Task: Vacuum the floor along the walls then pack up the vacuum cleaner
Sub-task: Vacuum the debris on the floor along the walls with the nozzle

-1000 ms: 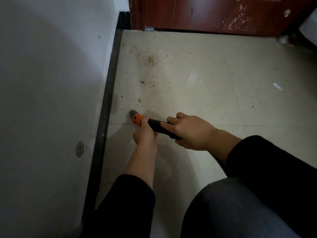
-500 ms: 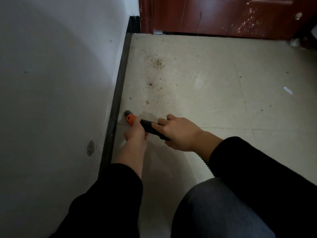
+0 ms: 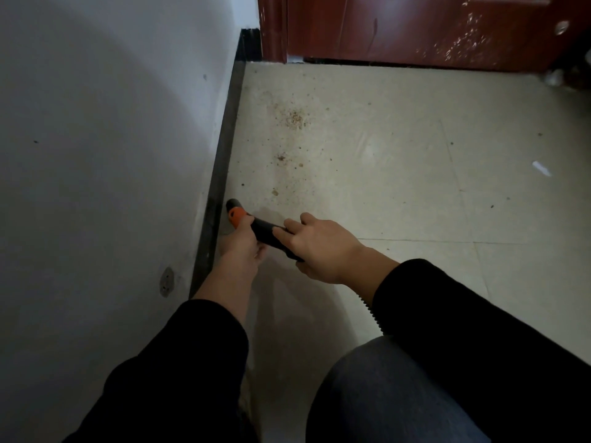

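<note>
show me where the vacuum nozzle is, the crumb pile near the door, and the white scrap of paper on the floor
vacuum nozzle [image 3: 236,213], head view, on its orange collar by the baseboard.
crumb pile [image 3: 295,118], head view, on the densest patch.
white scrap [image 3: 541,168], head view, on its middle.

Ribbed hose [image 3: 371,310] — hidden under sleeve [image 3: 479,330]; vacuum body unseen.

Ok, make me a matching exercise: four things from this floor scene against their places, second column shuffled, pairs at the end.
Things:
1. black and orange vacuum nozzle
2. white paper scrap
3. dark red wooden door
4. round grey wall plate

Places:
A. low on the white wall, left
B. far end of the floor
C. held in both hands, tip at the black baseboard
D. on the tiles, far right

Pairs: 1-C, 2-D, 3-B, 4-A
</note>
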Demonstrator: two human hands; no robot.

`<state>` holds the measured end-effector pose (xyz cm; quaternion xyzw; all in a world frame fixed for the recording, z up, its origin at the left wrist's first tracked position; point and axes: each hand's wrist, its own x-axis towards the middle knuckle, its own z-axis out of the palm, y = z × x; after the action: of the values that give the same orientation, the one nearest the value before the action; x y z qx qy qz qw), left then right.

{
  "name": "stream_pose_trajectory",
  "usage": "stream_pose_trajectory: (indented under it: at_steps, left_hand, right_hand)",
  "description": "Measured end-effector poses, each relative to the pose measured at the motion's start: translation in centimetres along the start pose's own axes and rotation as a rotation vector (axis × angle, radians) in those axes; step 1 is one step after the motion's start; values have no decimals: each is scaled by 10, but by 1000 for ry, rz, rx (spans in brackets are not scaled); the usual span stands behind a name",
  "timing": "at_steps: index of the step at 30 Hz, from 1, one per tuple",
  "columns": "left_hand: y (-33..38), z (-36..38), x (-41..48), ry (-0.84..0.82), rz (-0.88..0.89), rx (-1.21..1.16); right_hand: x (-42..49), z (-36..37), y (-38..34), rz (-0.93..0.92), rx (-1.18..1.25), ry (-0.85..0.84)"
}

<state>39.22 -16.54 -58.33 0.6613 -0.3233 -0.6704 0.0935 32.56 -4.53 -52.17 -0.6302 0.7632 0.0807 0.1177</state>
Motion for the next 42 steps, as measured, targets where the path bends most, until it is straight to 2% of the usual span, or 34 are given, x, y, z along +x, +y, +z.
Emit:
stream_pose_trajectory:
  at_steps: [7,21,42]
  left_hand:
    - [-14,15,1,-86,-17,35]
    - [-32,45,-22,-161,22,38]
    - [-54,105,-47,-277,19,180]
  right_hand:
    - [-19,0,13,33,-26,-19]
    - [-52,-4,32,109,-47,-45]
    - [-98,-2,70,248,-55,-99]
